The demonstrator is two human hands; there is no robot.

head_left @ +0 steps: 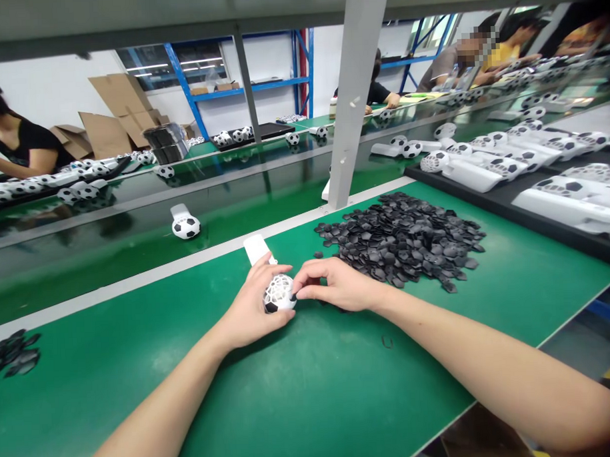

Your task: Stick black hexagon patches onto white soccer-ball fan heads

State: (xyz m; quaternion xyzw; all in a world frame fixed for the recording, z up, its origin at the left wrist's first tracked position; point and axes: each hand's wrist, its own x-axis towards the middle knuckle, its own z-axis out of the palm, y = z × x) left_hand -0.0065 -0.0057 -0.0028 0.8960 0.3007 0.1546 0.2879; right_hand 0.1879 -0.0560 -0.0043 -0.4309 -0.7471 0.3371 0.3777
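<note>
On the green tabletop [270, 390], my left hand [252, 300] is wrapped round a white soccer-ball-shaped housing [278, 291] with an openwork shell and a flat white handle [256, 249] pointing away from me. One black patch shows low on the ball, near my left thumb. My right hand [337, 284] pinches a small black pentagon piece [293, 296] against the ball's right side. Behind that hand spreads a large heap of black pentagon pieces [410, 238].
A black tray [514, 214] of white ball housings stands at the right. More black pieces [14, 352] lie at the left edge. Beyond a grey rail, a belt carries a finished-looking ball unit [185, 226]. A grey post [353, 100] rises ahead; several people sit across the line.
</note>
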